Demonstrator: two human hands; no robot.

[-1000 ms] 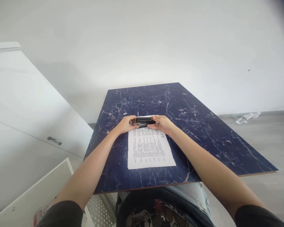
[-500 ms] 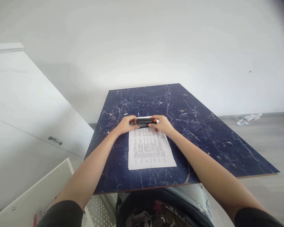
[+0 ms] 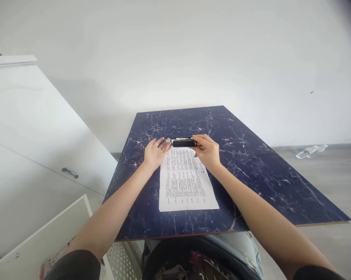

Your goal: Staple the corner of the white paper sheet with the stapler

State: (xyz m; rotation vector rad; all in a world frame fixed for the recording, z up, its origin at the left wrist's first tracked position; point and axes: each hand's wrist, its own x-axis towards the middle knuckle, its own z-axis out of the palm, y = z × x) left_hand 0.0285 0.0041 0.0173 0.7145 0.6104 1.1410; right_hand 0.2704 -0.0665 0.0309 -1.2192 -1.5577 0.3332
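My right hand point(image 3: 208, 152) grips a black stapler point(image 3: 183, 143) with an orange part by its right end. The stapler is held crosswise over the top of a printed sheet of paper point(image 3: 187, 186), its pale metal tip pointing left. At that tip, my left hand point(image 3: 156, 152) lies turned up with its fingers spread and not wrapped round anything. Whether its fingertips touch the stapler I cannot tell. The paper rests on the dark blue marbled table point(image 3: 236, 182), and its top edge is partly hidden by the stapler.
A white cabinet point(image 3: 41, 128) with a dark handle point(image 3: 70, 173) stands at the left. Below it is an open white drawer or bin point(image 3: 61, 225). A clear plastic bottle point(image 3: 309, 151) lies on the floor at the right, by the white wall point(image 3: 175, 50).
My left hand has let go of the stapler and opened beside its tip. My right hand has raised the stapler slightly off the paper and turned it. The view has shifted a little.
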